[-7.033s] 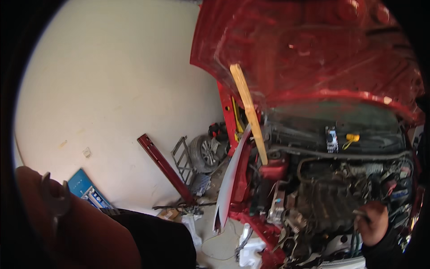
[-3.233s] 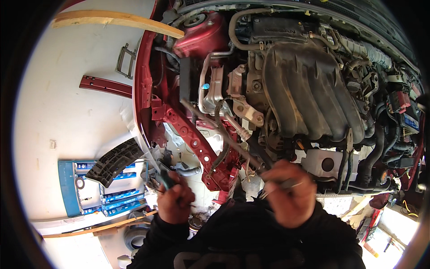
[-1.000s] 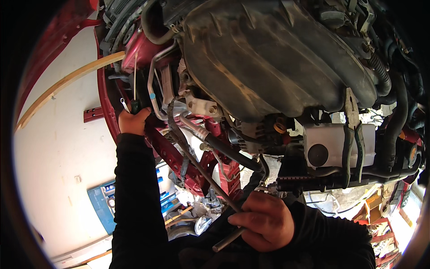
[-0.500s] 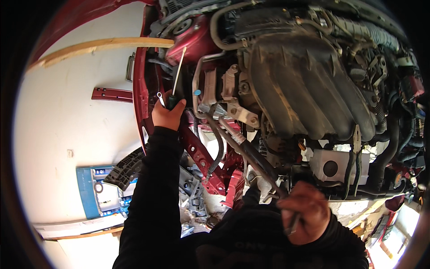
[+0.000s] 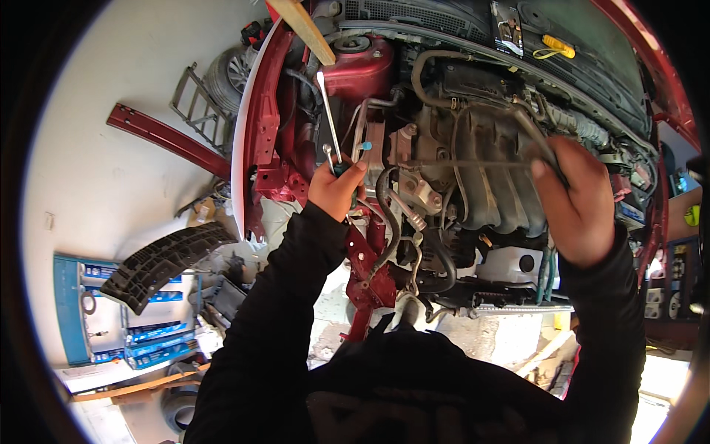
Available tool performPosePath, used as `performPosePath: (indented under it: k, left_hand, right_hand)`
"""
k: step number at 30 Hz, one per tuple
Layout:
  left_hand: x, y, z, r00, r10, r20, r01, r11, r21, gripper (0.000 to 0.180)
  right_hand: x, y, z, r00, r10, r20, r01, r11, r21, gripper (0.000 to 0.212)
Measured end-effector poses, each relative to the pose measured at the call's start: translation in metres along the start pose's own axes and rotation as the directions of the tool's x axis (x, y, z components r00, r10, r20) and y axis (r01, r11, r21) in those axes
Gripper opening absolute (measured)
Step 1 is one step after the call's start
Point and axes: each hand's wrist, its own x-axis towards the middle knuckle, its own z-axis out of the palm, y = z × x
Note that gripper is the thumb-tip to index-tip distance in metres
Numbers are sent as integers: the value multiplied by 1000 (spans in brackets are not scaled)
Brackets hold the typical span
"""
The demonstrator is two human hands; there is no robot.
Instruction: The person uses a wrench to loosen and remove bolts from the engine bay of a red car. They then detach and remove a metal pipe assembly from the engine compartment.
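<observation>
My left hand (image 5: pixel 335 191) is closed around a screwdriver (image 5: pixel 330 115) with a dark green handle, its long shaft pointing up and away. The ring end of a small spanner (image 5: pixel 328 150) sticks out of the same fist. Both are above the left side of a car's engine bay. My right hand (image 5: pixel 580 207) is over the right of the black ribbed engine cover (image 5: pixel 492 166), fingers wrapped round a long dark tool (image 5: pixel 546 148). Motion smears that tool, so its kind is unclear. A thin blurred bar stretches from near that hand toward the left hand.
Pliers with green handles (image 5: pixel 546 275) hang by a white box (image 5: pixel 510 265) at the engine's front. A wooden bar (image 5: pixel 307 33) stands by the red strut tower (image 5: pixel 362 74). A yellow tool (image 5: pixel 558 46) lies by the windscreen. A wheel (image 5: pixel 228 76) leans on the left wall.
My right hand has risen from low by my body to above the engine's right side. The left keeps its screwdriver and spanner. The whole view has shifted, showing more of the windscreen edge.
</observation>
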Motion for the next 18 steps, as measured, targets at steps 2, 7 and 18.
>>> performPosePath:
  k: [2, 7, 18]
  left_hand:
    - [-1, 0, -2, 1000, -7, 13, 6, 998, 70, 26]
    - [-4, -1, -3, 998, 11, 69, -15, 998, 63, 24]
    - [-2, -3, 2, 999, 26, 44, -33, 987, 160, 21]
  right_hand:
    - [19, -7, 3, 999, -40, 15, 41, 999, -18, 9]
    - [45, -30, -1, 989, -101, 106, 113, 987, -116, 10]
    - [74, -44, 8, 903, -300, 308, 367, 912, -186, 15]
